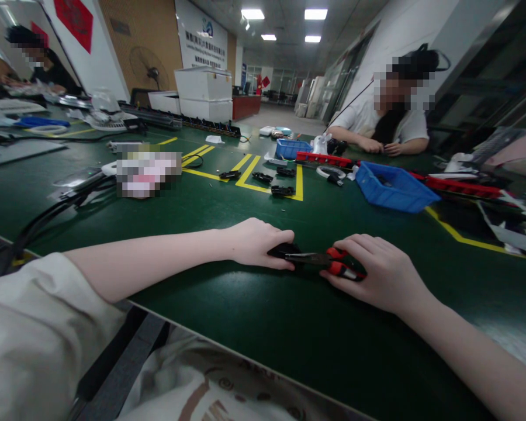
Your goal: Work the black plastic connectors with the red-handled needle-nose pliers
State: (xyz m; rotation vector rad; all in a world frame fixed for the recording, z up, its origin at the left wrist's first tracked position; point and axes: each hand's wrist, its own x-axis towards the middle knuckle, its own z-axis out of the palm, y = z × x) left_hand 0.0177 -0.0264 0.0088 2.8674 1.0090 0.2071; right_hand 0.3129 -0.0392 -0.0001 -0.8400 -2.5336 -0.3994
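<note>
Just above the green tabletop (263,316), my left hand (258,242) is closed around a small black part (284,250), most of it hidden by the fingers. My right hand (379,266) grips the red and black handles of needle-nose pliers (344,269). The pliers' long metal jaws point left and reach the black part; whether they pinch it I cannot tell. Beyond my hands, several small black parts (283,190) lie on and around the yellow tape lines.
Ahead to the right stands a blue bin (394,187), with a smaller blue bin (293,148) farther back. A red strip (324,159) runs between them. Black cables (61,204) and a pixelated object (146,173) lie at left. A co-worker (386,117) sits across the table.
</note>
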